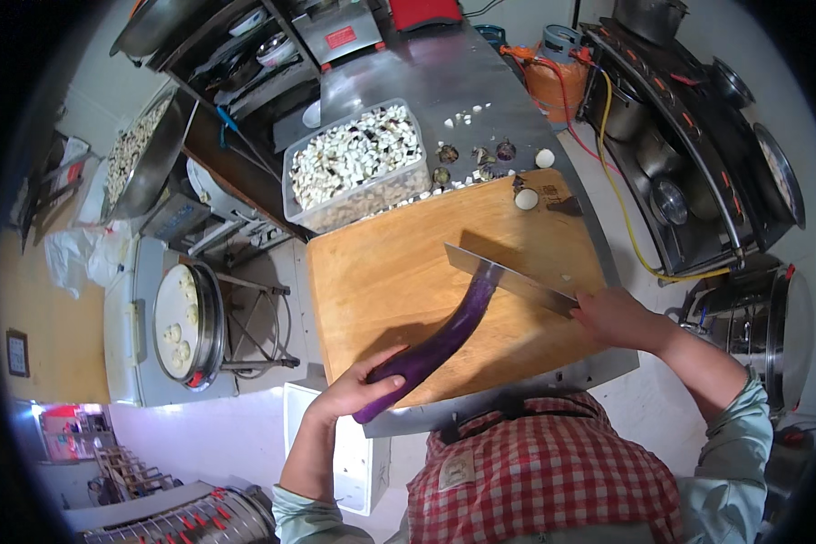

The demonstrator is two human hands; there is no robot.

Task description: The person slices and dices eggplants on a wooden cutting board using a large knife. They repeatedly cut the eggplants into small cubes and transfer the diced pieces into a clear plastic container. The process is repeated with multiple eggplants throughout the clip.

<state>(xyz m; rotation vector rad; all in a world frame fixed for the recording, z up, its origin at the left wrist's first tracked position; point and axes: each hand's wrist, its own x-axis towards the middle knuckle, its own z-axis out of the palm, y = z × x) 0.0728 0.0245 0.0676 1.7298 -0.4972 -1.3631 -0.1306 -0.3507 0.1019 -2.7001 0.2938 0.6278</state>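
A long purple eggplant (pixel 442 340) lies slantwise over the wooden cutting board (pixel 374 272), its near end sticking out past the board's front edge. My left hand (pixel 364 387) grips that near end, thumb on top. In my right hand (pixel 612 316) is the handle of a cleaver (pixel 510 275). The cleaver's blade stands across the far tip of the eggplant and seems to touch it; whether it has cut in, I cannot tell. Beyond the board, a clear plastic tub (pixel 357 163) is heaped with white, purple-edged eggplant cubes.
Eggplant tops (pixel 506 149) and stray cubes lie on the steel table (pixel 442 81) behind the board. A pale round slice (pixel 526 198) rests at its far right corner. Left stands a round pan (pixel 173 326) of dough pieces; right, a gas cylinder (pixel 557 78) with a yellow hose (pixel 619 217).
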